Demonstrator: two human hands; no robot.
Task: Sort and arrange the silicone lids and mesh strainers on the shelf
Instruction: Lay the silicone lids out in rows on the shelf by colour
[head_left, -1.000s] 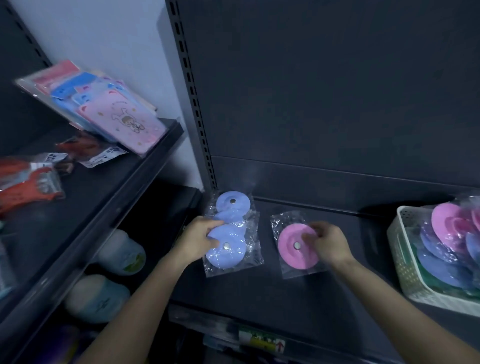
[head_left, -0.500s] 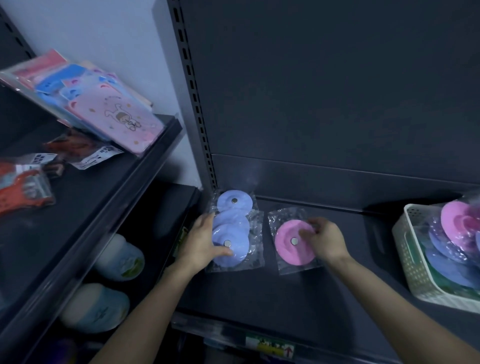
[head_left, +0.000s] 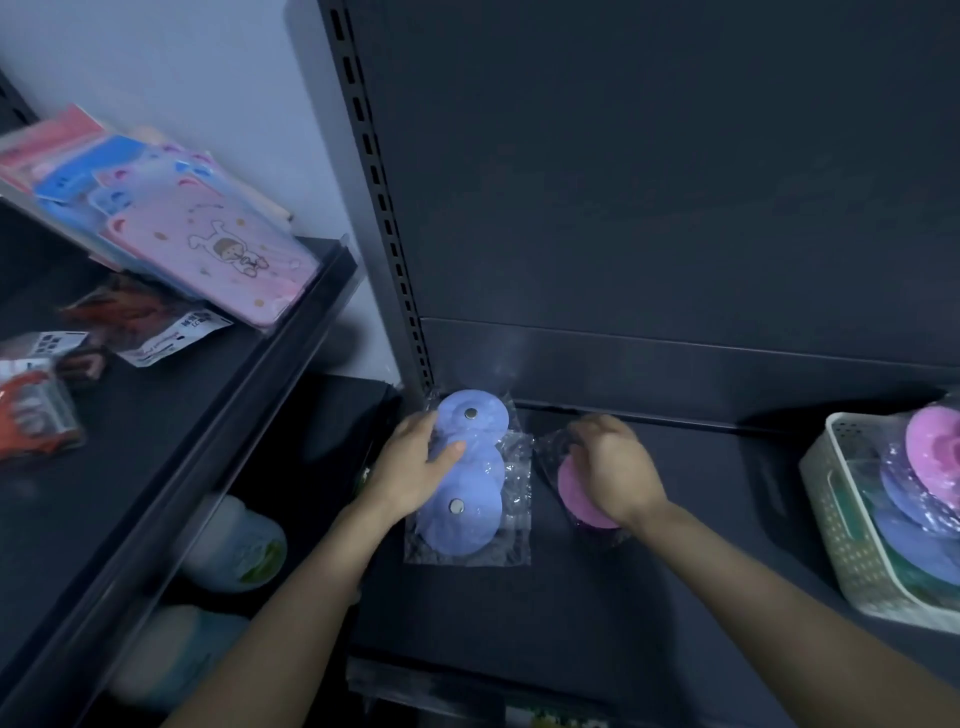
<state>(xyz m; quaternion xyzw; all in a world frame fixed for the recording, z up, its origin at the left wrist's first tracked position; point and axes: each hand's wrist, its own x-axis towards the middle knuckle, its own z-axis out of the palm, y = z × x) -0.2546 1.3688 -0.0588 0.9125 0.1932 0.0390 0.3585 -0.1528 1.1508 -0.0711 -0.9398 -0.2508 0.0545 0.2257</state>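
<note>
The fingers (head_left: 420, 425) of the left hand (head_left: 410, 470) curl round the left edge of the bagged blue lids (head_left: 462, 519), and the thumb lies flat across the top of the stack, between the far disc and the near one, so the hand grips the pack. The fingers (head_left: 589, 434) of the right hand (head_left: 615, 475) are bent knuckles-up over the pink lid (head_left: 575, 493), their tips down in the crinkled plastic at the far end of its bag, holding it. The head view has both packs flat on the dark shelf (head_left: 597, 597), side by side near its back left corner. The blue stack is just beside the slotted upright (head_left: 387, 218), and the pink lid is to the right of the stack, apart from it. Half a second ago the right hand sat at the pink lid's right edge and the metal stud at its centre showed. The hand has since slid leftwards over the disc, so only the left and near rim of pink is seen. The left hand has kept its place on the blue stack, whose two studs show as before. Well to the right, a white basket (head_left: 844, 525) on the same shelf holds more pink and blue lids in bags. On the higher shelf to the left lie pink and blue flat packs (head_left: 208, 244) and orange packets (head_left: 31, 410), blurred.
</note>
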